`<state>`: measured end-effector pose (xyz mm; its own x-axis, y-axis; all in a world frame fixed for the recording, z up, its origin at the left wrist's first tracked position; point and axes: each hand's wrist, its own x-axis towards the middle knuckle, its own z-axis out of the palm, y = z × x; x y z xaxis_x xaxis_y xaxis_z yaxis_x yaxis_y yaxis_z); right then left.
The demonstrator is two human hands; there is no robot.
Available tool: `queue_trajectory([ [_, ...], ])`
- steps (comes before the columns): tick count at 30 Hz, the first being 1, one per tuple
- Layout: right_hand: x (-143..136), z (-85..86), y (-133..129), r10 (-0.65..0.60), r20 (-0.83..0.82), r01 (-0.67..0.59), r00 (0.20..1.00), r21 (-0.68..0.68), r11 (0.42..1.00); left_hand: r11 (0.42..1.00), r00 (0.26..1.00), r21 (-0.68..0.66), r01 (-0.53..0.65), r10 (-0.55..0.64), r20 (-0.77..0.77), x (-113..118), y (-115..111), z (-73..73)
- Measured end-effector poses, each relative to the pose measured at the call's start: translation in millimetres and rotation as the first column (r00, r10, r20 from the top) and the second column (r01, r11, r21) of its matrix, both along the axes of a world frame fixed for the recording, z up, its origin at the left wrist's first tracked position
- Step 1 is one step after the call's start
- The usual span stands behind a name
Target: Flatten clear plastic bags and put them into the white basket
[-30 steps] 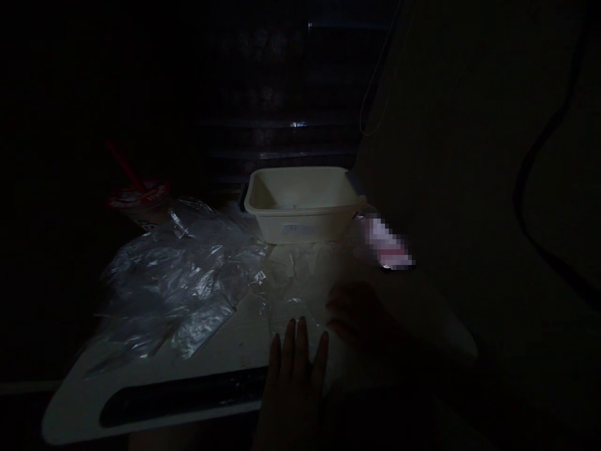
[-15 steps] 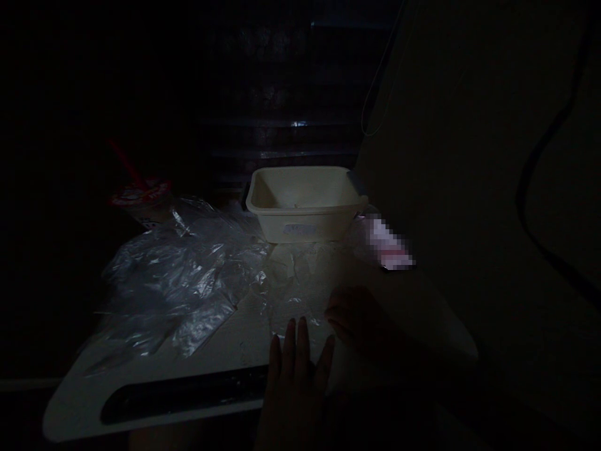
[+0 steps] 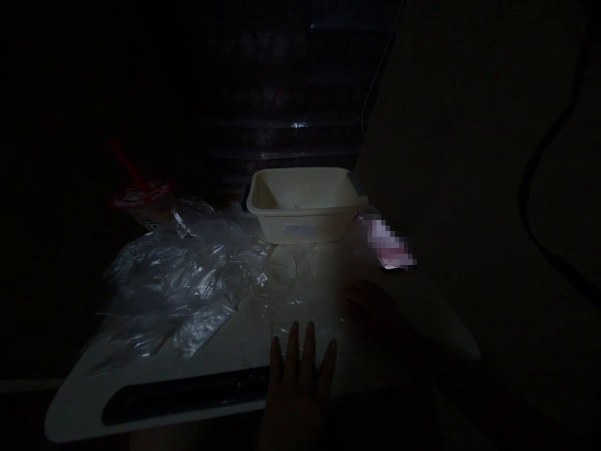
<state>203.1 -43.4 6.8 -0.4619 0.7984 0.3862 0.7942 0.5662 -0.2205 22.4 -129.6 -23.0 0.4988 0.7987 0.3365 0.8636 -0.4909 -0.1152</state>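
Spread fingers of my left hand [image 3: 300, 369] lie flat at the near edge of a clear plastic bag [image 3: 295, 294] on a small white table [image 3: 75, 401]. To its right, my right hand [image 3: 375, 307] is low over the table beside the bag, its fingers pointing left. Deep shadow and blur hide how far those fingers are curled and whether they touch the plastic. A heap of crumpled clear plastic bags [image 3: 173, 282] covers the left side of the tabletop. Beyond the hands stands a cream plastic basin [image 3: 305, 225] with a small label on its front.
A lidded drink cup [image 3: 145, 203] with a red straw [image 3: 126, 163] stands behind the bag heap. Right of the basin lies a bright, pixelated pink-and-white item [image 3: 389, 244]. The table's front has a dark slot [image 3: 188, 394]. A dark cable [image 3: 528, 181] hangs at right; the room is very dim.
My right hand has slid to the right, away from my left hand, into darker shadow. My left hand has shifted very slightly right. The basin, cup and bag heap stay put.
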Motion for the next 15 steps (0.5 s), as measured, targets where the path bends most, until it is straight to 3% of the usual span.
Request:
queue_trajectory([
  [5,23,-19.4,4,-0.108,-0.036,0.104,0.994,-0.087,0.991,0.980,0.982,-0.064,0.189,-0.188,0.018,-5,7,19.3],
  [9,36,-33.7,20,0.045,0.006,-0.045,0.999,-0.015,0.999,0.920,0.947,-0.265,0.290,-0.235,0.219,-8,15,37.5],
  [12,37,-35.4,35,0.089,0.019,-0.089,0.996,-0.020,0.996,0.870,0.863,-0.371,0.326,-0.113,0.493,-11,16,50.9],
  [15,33,-26.1,45,0.065,-0.065,-0.072,0.996,-0.103,0.992,0.807,0.686,-0.507,0.305,0.183,0.704,-15,14,62.6],
])
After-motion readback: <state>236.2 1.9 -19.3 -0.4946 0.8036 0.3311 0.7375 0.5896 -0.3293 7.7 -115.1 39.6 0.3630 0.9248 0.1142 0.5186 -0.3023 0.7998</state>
